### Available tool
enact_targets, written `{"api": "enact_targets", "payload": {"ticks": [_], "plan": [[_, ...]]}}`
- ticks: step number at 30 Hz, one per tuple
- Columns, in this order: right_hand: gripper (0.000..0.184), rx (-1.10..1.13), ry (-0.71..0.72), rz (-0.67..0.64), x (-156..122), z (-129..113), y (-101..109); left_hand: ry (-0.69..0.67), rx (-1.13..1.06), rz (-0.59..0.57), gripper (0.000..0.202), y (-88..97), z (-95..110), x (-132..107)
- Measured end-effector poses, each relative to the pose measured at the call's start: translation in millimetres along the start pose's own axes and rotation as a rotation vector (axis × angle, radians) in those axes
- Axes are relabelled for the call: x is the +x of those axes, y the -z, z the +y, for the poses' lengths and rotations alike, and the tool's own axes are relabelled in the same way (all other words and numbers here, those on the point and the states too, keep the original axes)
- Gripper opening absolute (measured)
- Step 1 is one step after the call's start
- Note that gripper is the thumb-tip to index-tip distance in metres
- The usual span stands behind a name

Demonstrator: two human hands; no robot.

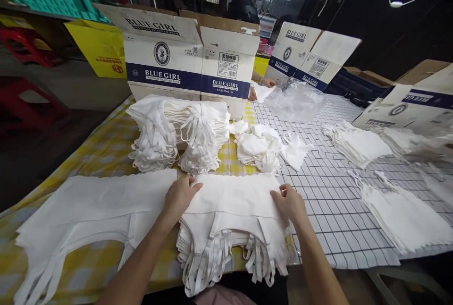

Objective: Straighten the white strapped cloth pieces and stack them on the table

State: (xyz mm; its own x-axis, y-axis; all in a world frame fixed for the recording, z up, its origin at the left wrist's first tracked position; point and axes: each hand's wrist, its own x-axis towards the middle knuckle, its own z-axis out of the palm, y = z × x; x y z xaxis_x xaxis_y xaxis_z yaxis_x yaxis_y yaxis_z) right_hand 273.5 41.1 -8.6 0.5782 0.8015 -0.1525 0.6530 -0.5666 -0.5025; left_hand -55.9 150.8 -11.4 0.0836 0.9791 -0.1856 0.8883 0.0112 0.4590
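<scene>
A pile of white camisoles lies flat before me, wide edges away from me and thin straps hanging over the table's front edge. My left hand pinches the top camisole at its far left corner. At the far right corner my right hand has thumb and fingers closed on the same camisole. To the left lies another spread stack of white camisoles, partly hidden by my left forearm. Behind the pile stands a tall folded stack of white strapped garments, loops facing me. Crumpled white garments lie to its right.
A large beer carton stands upright behind the stacks. More cartons are at the back right. Clear plastic lies near another person's hands. White garment stacks occupy the right side. A red stool stands left.
</scene>
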Motion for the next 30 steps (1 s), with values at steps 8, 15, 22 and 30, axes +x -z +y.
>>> {"api": "enact_targets", "payload": {"ticks": [8,15,22,30], "plan": [[0.025,0.132,0.193,0.08,-3,1,-7,0.036,-0.082,-0.082,0.035,2.6,-6,11],[0.025,0.138,0.298,0.224,-1,3,-13,0.015,-0.052,-0.115,0.042,3.8,-11,20],[0.027,0.202,0.29,0.316,-7,-7,-7,-0.078,-0.126,0.018,0.015,5.9,-3,16],[0.032,0.669,0.085,-0.072,0,-8,15,-0.15,-0.513,0.07,0.02,22.5,8,3]]}}
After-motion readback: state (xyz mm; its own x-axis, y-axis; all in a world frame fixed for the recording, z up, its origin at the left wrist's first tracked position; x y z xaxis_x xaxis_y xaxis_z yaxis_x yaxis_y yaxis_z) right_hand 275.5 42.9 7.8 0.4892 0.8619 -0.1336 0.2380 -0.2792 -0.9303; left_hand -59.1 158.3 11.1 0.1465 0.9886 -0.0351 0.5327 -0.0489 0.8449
